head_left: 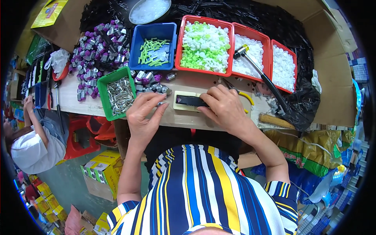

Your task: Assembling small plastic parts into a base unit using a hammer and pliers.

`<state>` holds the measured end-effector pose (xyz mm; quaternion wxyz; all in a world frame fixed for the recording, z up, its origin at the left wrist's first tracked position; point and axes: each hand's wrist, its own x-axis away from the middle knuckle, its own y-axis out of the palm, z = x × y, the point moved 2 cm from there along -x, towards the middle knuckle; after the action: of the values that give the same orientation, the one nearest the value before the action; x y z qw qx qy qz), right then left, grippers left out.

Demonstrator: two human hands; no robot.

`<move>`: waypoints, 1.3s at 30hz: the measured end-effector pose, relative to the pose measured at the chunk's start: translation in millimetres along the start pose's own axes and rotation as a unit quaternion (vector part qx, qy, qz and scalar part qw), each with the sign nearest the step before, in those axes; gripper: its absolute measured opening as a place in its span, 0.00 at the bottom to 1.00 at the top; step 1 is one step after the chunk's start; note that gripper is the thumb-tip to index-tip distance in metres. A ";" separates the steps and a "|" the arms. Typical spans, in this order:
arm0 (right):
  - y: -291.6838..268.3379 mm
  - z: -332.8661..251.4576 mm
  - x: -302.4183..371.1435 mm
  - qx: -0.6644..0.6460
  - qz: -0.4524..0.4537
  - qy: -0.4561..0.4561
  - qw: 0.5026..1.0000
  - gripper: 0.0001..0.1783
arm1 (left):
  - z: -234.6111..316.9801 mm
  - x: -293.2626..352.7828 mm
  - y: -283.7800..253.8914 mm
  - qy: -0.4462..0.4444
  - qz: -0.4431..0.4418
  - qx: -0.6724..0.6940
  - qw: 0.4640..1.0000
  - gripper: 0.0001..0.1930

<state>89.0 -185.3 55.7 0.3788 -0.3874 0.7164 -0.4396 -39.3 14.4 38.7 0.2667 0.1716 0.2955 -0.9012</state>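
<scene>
A long black plastic part lies in a cream block-like holder on the table in front of me. My right hand grips the right end of this part, thumb at the near side and fingers over the top. Just left of the holder, my left hand is closed in a pinch. A tiny greyish thing shows at its fingertips, too small to name. Beside that hand stands a green bin of small metal pins. Grey and purple knob-like parts lie just beyond it.
A blue bin holds green sticks. Red bins hold white and green plastic pieces. A black-handled hammer leans at the right, near yellow-handled pliers and a wooden stick. Another person sits at the left.
</scene>
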 end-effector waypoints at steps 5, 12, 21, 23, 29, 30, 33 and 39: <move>2.2 -1.1 -2.8 0.013 -0.014 0.005 1.000 0.16 | -0.5 2.1 6.3 0.014 -0.006 0.002 1.000 0.14; 0.8 1.5 -1.3 0.008 -0.019 0.025 0.999 0.16 | 7.0 -0.8 17.6 0.043 -0.031 -0.009 0.999 0.13; 6.2 7.1 2.3 -0.042 -0.008 0.035 0.998 0.16 | 15.8 1.5 57.0 0.186 -0.123 -0.079 0.972 0.16; 1.7 10.2 5.5 -0.044 0.003 0.040 0.998 0.16 | 14.4 4.7 66.9 0.223 -0.161 -0.104 0.956 0.16; -31.9 49.6 45.9 0.036 0.040 0.140 0.989 0.23 | 2.1 13.1 72.8 0.271 -0.112 -0.124 0.948 0.15; -31.4 51.4 53.0 0.054 0.010 0.164 0.985 0.24 | 0.7 12.9 74.2 0.272 -0.112 -0.122 0.948 0.15; -23.7 56.9 66.3 0.070 -0.023 0.195 0.978 0.26 | -0.4 11.3 74.2 0.296 -0.098 -0.125 0.942 0.14; -49.2 53.6 62.7 0.113 0.061 0.161 0.979 0.24 | -2.4 9.5 73.0 0.310 -0.117 -0.131 0.934 0.15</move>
<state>121.4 -274.4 70.9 0.3257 -0.2221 0.7361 -0.5502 -4.0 -37.6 0.1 0.0741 0.3705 0.4970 -0.7812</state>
